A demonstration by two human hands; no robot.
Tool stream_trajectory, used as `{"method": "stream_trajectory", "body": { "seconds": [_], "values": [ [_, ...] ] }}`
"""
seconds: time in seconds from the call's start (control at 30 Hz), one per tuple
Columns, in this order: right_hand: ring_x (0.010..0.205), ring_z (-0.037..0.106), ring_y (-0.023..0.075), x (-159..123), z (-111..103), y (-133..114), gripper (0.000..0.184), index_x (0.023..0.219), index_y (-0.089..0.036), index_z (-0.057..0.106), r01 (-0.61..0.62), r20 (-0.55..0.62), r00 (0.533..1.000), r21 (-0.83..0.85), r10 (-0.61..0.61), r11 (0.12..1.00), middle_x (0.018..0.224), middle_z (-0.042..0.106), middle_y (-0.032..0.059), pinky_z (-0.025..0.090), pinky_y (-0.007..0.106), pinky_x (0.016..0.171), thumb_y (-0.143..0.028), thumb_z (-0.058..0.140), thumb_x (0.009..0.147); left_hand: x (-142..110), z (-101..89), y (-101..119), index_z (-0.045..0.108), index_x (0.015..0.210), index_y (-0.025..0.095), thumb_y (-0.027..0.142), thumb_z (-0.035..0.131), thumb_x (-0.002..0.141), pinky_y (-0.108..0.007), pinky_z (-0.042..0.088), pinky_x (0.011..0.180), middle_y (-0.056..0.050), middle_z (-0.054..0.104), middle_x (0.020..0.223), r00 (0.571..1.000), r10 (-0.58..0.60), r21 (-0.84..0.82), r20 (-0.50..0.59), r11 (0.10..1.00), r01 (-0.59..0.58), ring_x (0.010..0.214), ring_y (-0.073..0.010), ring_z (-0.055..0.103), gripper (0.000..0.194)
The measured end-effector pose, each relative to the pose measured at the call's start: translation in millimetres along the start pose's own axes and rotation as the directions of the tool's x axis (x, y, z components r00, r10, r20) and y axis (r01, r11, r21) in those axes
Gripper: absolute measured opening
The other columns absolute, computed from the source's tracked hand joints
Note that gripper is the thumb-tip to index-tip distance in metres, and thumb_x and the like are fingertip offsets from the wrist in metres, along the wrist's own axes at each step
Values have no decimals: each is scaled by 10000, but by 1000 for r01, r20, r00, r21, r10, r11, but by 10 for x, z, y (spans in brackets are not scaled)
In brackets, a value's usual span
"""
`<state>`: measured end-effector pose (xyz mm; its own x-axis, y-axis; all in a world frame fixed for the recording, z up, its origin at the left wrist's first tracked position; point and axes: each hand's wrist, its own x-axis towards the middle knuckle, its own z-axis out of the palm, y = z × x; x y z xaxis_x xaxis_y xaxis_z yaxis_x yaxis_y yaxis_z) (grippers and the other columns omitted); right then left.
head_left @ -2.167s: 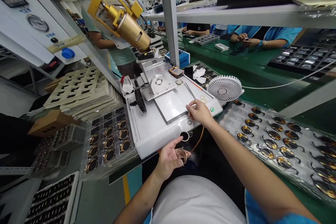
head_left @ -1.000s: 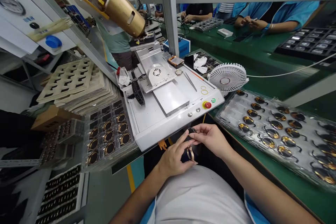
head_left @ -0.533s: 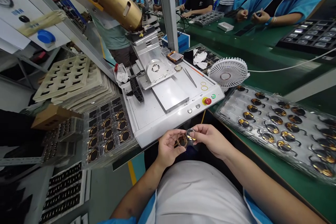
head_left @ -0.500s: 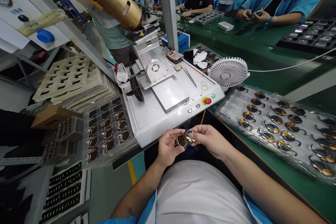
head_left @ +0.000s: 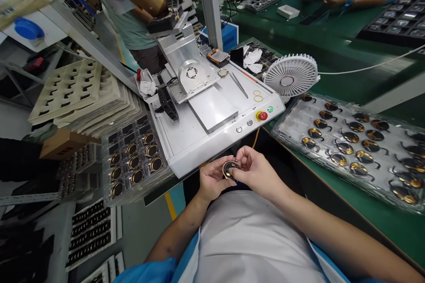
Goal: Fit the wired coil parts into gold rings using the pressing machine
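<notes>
In front of my body, my left hand (head_left: 212, 179) grips the edge of a round, copper-coloured watch case (head_left: 226, 177) between thumb and fingers. A round watch display (head_left: 231, 167), dark with gold patches, lies over the case opening; whether it is seated cannot be made out. My right hand (head_left: 257, 170) is closed at the display, thumb against its face and fingers curled at the far rim. Both hands meet just beyond the grey shirt, below the front edge of the white machine (head_left: 202, 143). My fingers partly hide the two parts.
To the right, a clear tray (head_left: 323, 152) holds several round displays with cables. At left, another tray (head_left: 124, 179) carries gold-rimmed watch cases beside stacked cream trays (head_left: 73, 93). A white fan (head_left: 288, 75), tweezers (head_left: 239, 85) and red button (head_left: 262, 116) are around the machine. Co-workers sit opposite.
My right hand has brought the display leftward from beside the watch case onto its opening. The case has turned to face upward more. The head view has shifted slightly.
</notes>
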<state>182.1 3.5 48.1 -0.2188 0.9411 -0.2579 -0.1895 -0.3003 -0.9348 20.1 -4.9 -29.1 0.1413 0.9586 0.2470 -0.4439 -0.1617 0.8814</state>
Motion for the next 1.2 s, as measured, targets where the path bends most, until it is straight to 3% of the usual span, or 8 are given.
{"method": "stream_trajectory", "body": {
  "seconds": [0.2,0.47,0.6,0.73,0.8,1.0,1.13,1.2],
  "values": [
    [522,469,90,7,21,-18,305,785,-236,464,-6,20,1000,28,5,1000,598,544,-98,351,215,497,-241,730,635,-33,-43,-33,770,1221,295,234,1000,598,-370,671,906,-102,793,1216,1000,0,83,-17,997,2,1032,-270,801,667],
    [522,550,98,16,10,55,327,819,-241,466,-19,35,999,64,17,998,633,596,-92,401,208,492,-206,741,644,-3,-21,-13,757,1239,332,232,977,651,-364,668,924,-77,787,1229,998,56,92,18,994,-57,1041,-253,799,636],
    [530,625,124,38,-23,69,427,830,-244,447,-75,84,994,150,62,986,628,642,-78,488,220,514,-287,837,663,-2,-5,-11,763,1223,344,228,982,640,-355,682,885,-67,794,1207,997,80,86,-2,993,-80,1019,-256,805,634],
    [497,623,128,71,-111,99,506,796,-207,522,-222,128,968,41,216,974,596,685,-14,533,218,475,-423,942,617,-34,-17,-49,785,1183,334,276,997,608,-379,693,853,-70,804,1177,995,68,154,-67,986,-57,972,-269,815,615],
    [463,596,117,80,-136,138,531,720,-191,537,-243,143,961,25,237,970,560,678,10,531,210,443,-493,958,603,-42,-27,-62,789,1173,337,259,997,605,-405,684,897,-72,800,1183,995,72,183,-64,981,-60,975,-274,814,610],
    [418,586,113,102,-70,269,603,659,-199,500,-181,159,975,146,158,973,556,691,31,541,210,411,-581,962,589,-18,-48,-28,779,1193,341,198,965,657,-378,682,885,-76,797,1190,996,84,192,-13,978,-80,998,-268,810,585],
    [427,613,137,308,-104,157,585,732,-186,566,-147,156,977,-20,149,989,540,678,23,534,204,392,-562,982,567,-9,-17,-3,779,1211,279,320,928,733,-407,662,927,-119,803,1192,985,57,157,-161,987,-32,1074,-293,787,502],
    [408,603,143,512,-183,13,555,791,-186,580,-117,73,990,-84,123,990,535,670,17,502,198,354,-531,975,610,5,8,20,765,1238,257,368,884,791,-432,641,970,-131,801,1188,982,56,118,-182,992,-35,1123,-310,768,476]
  ]
}}
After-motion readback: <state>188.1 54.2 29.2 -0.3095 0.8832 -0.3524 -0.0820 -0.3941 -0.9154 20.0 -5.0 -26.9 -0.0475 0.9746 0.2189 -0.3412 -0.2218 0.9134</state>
